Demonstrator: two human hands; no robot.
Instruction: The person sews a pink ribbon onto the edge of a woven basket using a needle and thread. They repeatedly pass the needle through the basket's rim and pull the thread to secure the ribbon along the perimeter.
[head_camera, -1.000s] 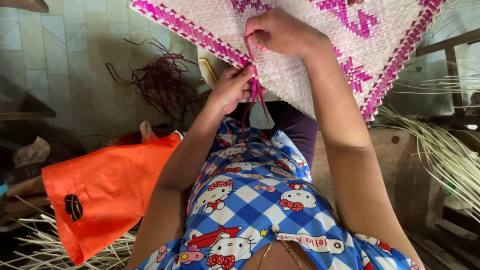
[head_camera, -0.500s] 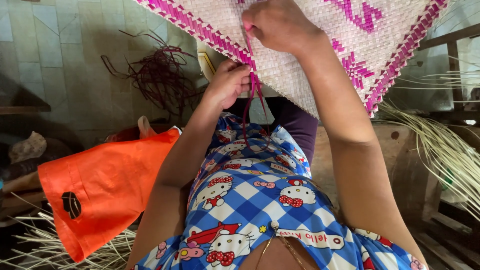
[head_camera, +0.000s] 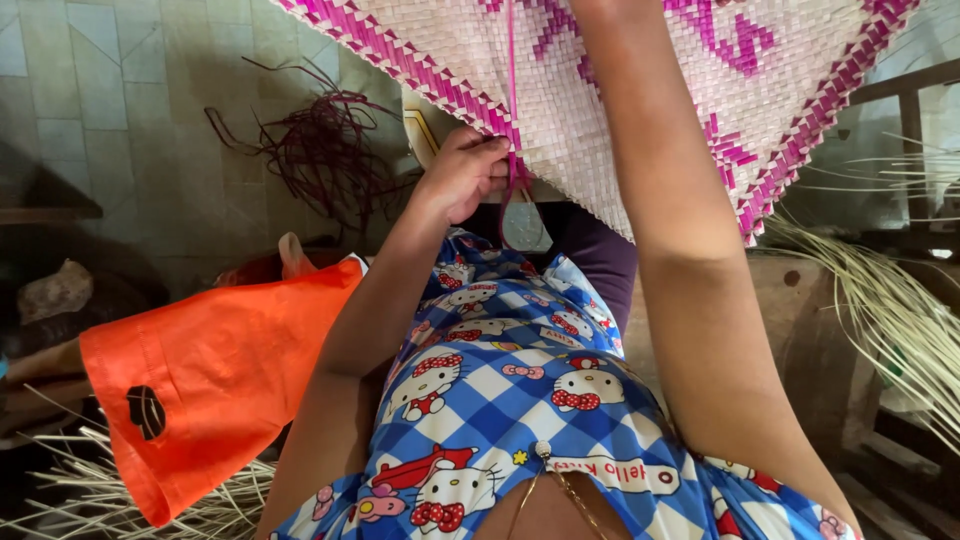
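A woven mat (head_camera: 600, 90) in pale straw with pink border and pink figures hangs tilted across the top of the view. My left hand (head_camera: 462, 172) pinches the mat's lower edge where a thin pink strip (head_camera: 512, 90) passes through the weave. The strip runs taut straight up from there and out of the top of the frame. My right forearm (head_camera: 680, 250) rises in front of the mat; the right hand itself is cut off above the frame. A loop of the pink strip hangs just under my left hand.
A bundle of dark red strips (head_camera: 320, 150) lies on the tiled floor behind. An orange cloth bag (head_camera: 210, 370) sits at my left side. Pale straw strips (head_camera: 880, 300) fan out at the right, more lie at the bottom left (head_camera: 90, 500).
My right hand has gone up and out of view, drawing the pink strip taut through the mat. My left hand keeps its pinch on the edge.
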